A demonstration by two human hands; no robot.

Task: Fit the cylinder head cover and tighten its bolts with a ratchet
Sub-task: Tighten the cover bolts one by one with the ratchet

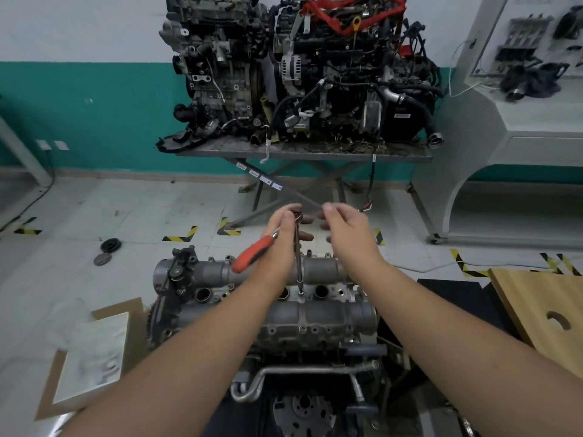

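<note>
- On the pale tiled floor (132,203), marked with yellow-and-black tape corners, stands one engine (265,313), the landmark for what follows; a wall, white above and teal below, closes the room behind it.
- Its top is the grey cover (318,313), lying across the engine with round wells along its middle.
- Beyond the engine, against the wall, one metal table (303,151) on crossed legs carries two more engines side by side, the right one wrapped in a red strap (353,11).
- Right of the engine lies one wooden board (536,304) with a round hole; farther right and back stands one white console (511,121) with dark parts on it.
- Left of the engine lies one flat cardboard-backed panel (91,357); farther back on the left, two dark round discs (108,250) rest on the floor.
- One ratchet (255,252) with an orange handle is above the cover; its extension bar (299,263) runs straight down into the cover's middle, between two wells.
- The left hand (284,234) reaches forward over the engine and grips the ratchet at its head, the handle pointing back and left.
- The right hand (344,228) reaches forward just right of the ratchet head, fingers loosely bent and blurred; it holds nothing that can be made out.
- Both forearms are bare and stretch out over the cover.
</note>
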